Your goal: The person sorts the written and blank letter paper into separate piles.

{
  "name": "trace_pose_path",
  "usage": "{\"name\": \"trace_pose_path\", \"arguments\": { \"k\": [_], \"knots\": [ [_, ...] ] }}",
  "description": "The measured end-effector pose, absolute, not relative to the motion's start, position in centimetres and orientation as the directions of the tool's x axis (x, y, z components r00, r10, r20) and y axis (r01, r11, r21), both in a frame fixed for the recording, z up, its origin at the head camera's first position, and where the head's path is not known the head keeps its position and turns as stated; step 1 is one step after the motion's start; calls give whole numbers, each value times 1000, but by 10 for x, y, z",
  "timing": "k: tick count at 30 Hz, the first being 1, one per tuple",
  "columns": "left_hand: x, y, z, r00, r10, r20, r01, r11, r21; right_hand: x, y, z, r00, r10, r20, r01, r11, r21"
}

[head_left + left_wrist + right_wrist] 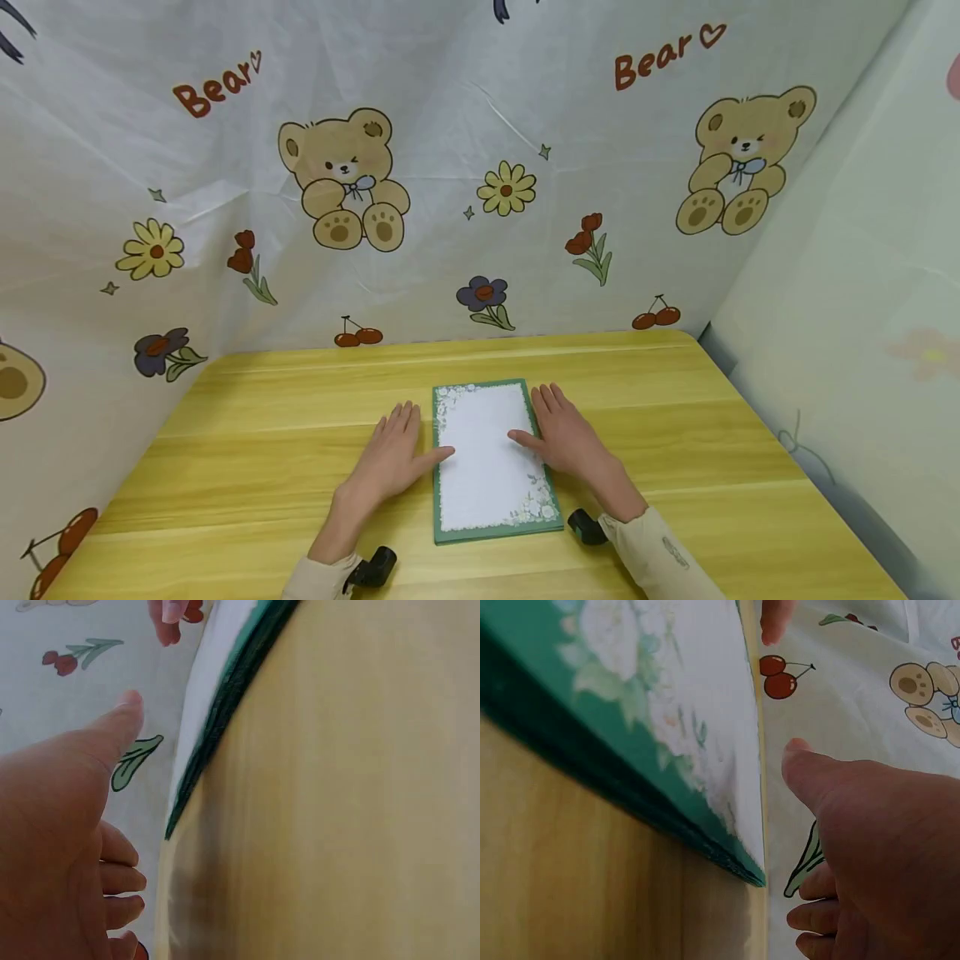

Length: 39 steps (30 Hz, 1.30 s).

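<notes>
A stack of green-bordered paper sheets (486,467) with white middles and printed white flowers lies flat on the wooden table. At its left edge is my left hand (387,457), fingers straight and thumb stretched over the paper. My right hand (567,437) mirrors it along the right edge, its thumb also over the sheet. In the left wrist view, the left hand (56,817) shows its thumb out beside the stack's dark green layered edge (225,697). From the right wrist, the right hand (892,840) appears with its thumb out near the flowered corner (645,697). Neither hand grips anything.
The yellow wood-grain table (285,433) spreads around the stack. Behind it hangs a pale cloth (442,100) printed with bears and flowers. A thin cable (806,450) runs beyond the table's right edge. Black wrist cameras (375,568) sit at both cuffs.
</notes>
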<state>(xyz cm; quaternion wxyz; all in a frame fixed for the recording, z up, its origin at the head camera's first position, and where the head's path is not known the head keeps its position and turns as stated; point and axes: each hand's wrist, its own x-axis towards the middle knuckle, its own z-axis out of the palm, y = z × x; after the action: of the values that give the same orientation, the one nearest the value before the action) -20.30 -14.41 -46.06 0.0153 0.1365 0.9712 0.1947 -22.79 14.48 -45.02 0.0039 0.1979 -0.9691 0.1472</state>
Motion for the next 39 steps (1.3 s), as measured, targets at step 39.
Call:
{"name": "trace_pose_path", "arguments": {
  "k": [39],
  "knots": [
    [-194,-139,-474,-936,351,15,320,834,450,-212,145,-472,-929,-371,18,-358,880,-313]
  ]
}}
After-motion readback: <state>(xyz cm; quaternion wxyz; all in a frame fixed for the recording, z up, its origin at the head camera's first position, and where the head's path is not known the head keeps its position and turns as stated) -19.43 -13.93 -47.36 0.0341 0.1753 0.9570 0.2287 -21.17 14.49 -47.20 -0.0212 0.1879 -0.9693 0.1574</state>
